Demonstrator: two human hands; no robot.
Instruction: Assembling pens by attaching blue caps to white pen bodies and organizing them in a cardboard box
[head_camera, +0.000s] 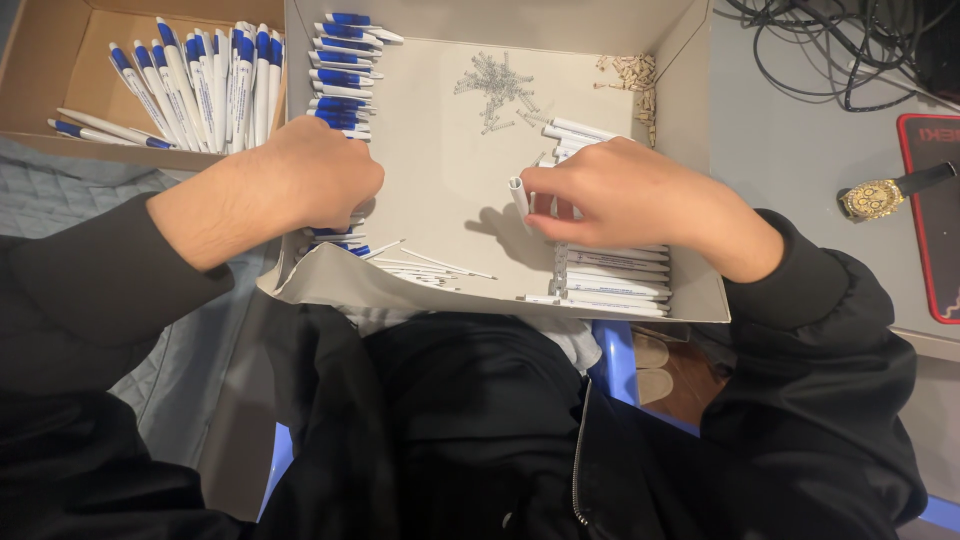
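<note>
our right hand pinches a white pen barrel upright over the middle of the shallow cardboard box, above the stacked barrels. our left hand is curled shut over the blue pen parts at the box's left side.

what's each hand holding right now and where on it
The right hand pinches a white pen barrel near its upper end. The left hand is closed over the blue-and-white pen parts; what it holds cannot be told.
</note>
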